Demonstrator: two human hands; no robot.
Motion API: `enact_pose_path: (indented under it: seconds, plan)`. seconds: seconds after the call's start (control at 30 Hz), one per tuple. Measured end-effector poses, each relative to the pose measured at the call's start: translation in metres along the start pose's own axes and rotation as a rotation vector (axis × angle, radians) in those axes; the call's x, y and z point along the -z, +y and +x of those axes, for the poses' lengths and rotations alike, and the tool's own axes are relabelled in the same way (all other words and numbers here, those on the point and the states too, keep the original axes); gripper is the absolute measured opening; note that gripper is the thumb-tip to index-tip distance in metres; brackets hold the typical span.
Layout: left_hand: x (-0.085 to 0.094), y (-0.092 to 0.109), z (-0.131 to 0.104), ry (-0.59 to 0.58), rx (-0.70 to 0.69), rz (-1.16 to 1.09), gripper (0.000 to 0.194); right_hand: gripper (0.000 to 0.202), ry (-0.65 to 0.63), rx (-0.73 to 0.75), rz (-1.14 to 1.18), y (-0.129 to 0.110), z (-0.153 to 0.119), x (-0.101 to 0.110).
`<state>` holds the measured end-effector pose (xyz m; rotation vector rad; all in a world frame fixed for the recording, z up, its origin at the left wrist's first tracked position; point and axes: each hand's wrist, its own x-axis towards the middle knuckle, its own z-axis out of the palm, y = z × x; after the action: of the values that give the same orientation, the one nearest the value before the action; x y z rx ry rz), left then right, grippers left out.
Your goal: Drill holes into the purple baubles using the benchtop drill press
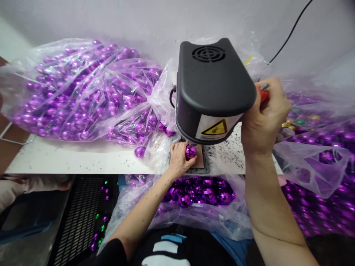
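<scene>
My left hand (180,159) is closed on a shiny purple faceted ball (190,151), held just under the front of a black machine head (213,92). Beneath the ball lies a small brown pad on a dark base plate (197,159). My right hand (264,114) is wrapped round a red handle (263,95) at the machine's right side. A yellow warning label (215,127) faces me on the black housing. What the machine has under its cover is hidden.
Large clear bags of purple balls lie on the white table (69,157) at left (83,96) and at right (327,177). Below the table edge, an open bag (199,192) of balls sits at my lap. A black crate (83,214) and a person's sleeve (33,188) are lower left.
</scene>
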<state>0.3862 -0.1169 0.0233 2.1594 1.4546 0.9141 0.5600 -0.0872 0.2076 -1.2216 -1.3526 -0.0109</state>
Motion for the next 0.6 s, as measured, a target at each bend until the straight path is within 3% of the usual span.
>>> enact_pose_path:
  seconds: [0.2,0.33,0.47,0.6]
  plan:
    - [0.000,0.000,0.001,-0.005,0.072,-0.046,0.043,0.034,0.067,0.104,-0.073,-0.007,-0.016,0.010]
    - [-0.001,0.001,0.000,-0.010,0.085,-0.082,0.042,0.023,0.157,0.178,-0.149,-0.005,-0.045,0.017]
    - [-0.002,0.001,-0.001,-0.031,0.091,-0.112,0.039,0.008,0.161,0.171,-0.125,0.000,-0.077,0.022]
    - [-0.004,-0.001,-0.001,-0.033,0.080,-0.136,0.038,0.018,0.167,0.252,-0.068,0.010,-0.096,0.020]
